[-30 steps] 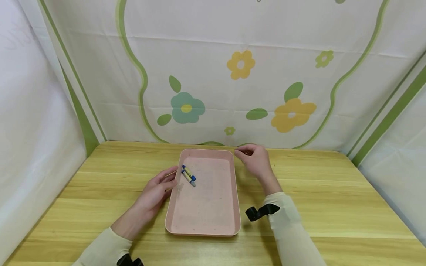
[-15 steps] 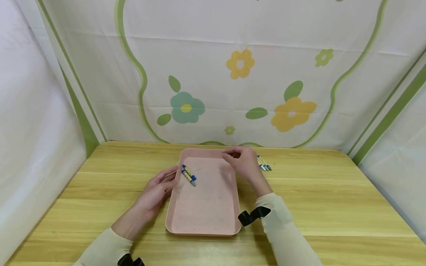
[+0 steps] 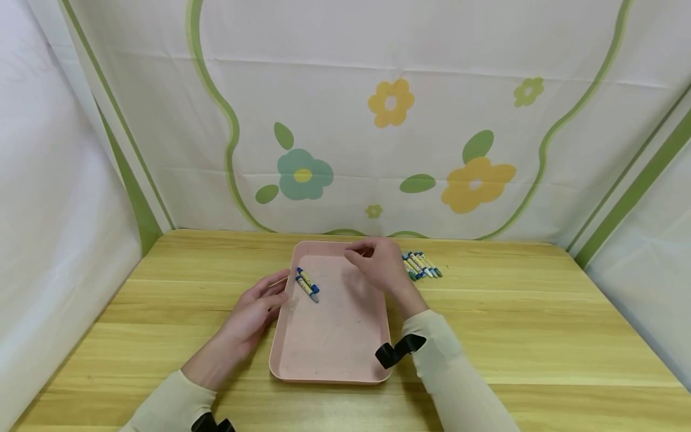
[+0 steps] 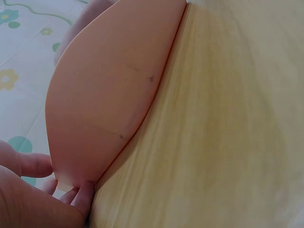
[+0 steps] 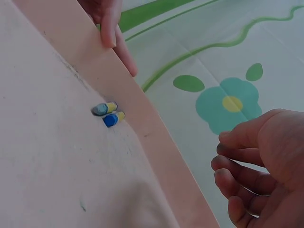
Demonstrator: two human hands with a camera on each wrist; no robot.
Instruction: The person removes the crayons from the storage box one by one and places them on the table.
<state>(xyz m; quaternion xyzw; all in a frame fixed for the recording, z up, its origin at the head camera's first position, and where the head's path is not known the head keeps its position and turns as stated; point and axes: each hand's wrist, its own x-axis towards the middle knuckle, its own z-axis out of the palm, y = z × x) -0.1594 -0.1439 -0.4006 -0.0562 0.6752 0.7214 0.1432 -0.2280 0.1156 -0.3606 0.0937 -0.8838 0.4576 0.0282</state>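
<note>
sleeves: long, cream, worn on both arms (image 3: pixel 459 372)
wrist straps: black, seen at each cuff (image 3: pixel 393 351)
hands: bare

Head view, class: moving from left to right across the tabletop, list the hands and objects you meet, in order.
Left hand → two crayons in the tray → right hand → loose bunch of crayons on the wooden table. The pink tray spans from the left hand to the right hand.

No readable text, labels, brands, numbers or signs appear anywhere. The wrappers of the small blue-and-yellow crayons (image 3: pixel 307 284) in the pink plastic tray (image 3: pixel 329 354) carry marks too small to read.
</note>
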